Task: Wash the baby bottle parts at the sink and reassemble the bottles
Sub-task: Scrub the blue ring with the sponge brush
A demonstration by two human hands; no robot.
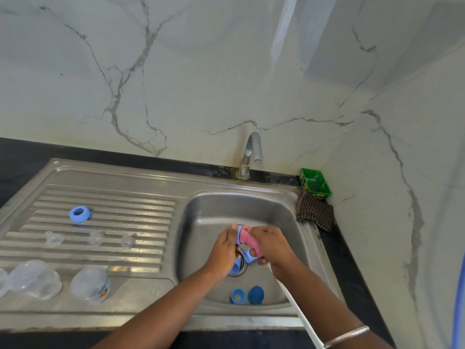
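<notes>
Both hands are over the sink bowl [201,210]. The left hand [224,250] curls its fingers around a blue bottle ring [239,234]. The right hand [270,244] grips a pink sponge [250,241] and presses it against that ring, so the two hands are touching in the middle. There is a silver bangle [346,336] on the right arm.

Under the hands, by the drain, lie more blue pieces [236,268] (I cannot tell just what they are). Near the front of the bowl sit a blue ring [238,295] and a dark blue cap [256,295], side by side.

On the ridged draining board [105,197] to the left sits another blue ring [80,214]. Closer to the front are three clear teats [95,238] in a row. At the front edge lie clear bottles [35,278], and one clear bottle [90,283] has a colored label.

The tap [250,154] stands behind the bowl. In the right corner are a green tray [315,183] and a checked cloth [314,212] just in front of it.
</notes>
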